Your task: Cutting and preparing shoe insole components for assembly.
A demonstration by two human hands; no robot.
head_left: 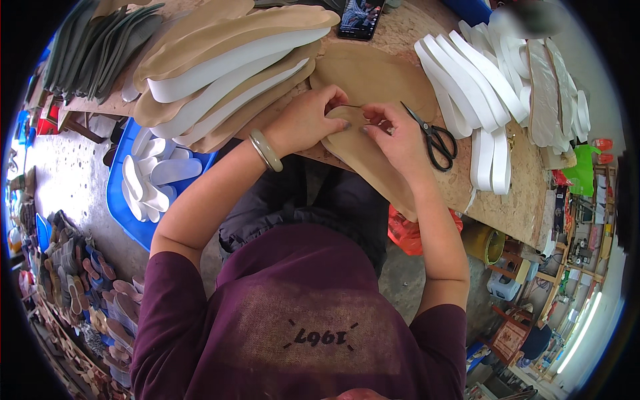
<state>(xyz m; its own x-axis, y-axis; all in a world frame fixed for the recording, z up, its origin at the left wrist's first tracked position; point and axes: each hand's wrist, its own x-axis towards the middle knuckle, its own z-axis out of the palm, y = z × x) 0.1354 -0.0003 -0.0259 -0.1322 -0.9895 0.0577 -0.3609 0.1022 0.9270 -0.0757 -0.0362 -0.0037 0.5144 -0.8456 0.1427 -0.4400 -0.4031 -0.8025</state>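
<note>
A tan, sole-shaped sheet (367, 159) slants across the table's near edge, its far end between my hands. My left hand (308, 121), a pale bangle and a metal one at its wrist, pinches the sheet's far left edge. Thumb and fingers of my right hand (398, 137) are drawn together at the far right edge of the same sheet. A thin dark line shows between the hands; whether it is thread or the sheet's edge is unclear. Beyond lies another tan piece (380, 75), flat on the table. Black-handled scissors (440, 143) rest just right of my right hand.
Left on the table stands a pile of tan and white soles (233, 63), with dark grey soles (100, 50) behind. White curved strips (473, 80) lie at right, a phone (360, 17) at the far edge. A blue bin (120, 193) of white pieces sits below left.
</note>
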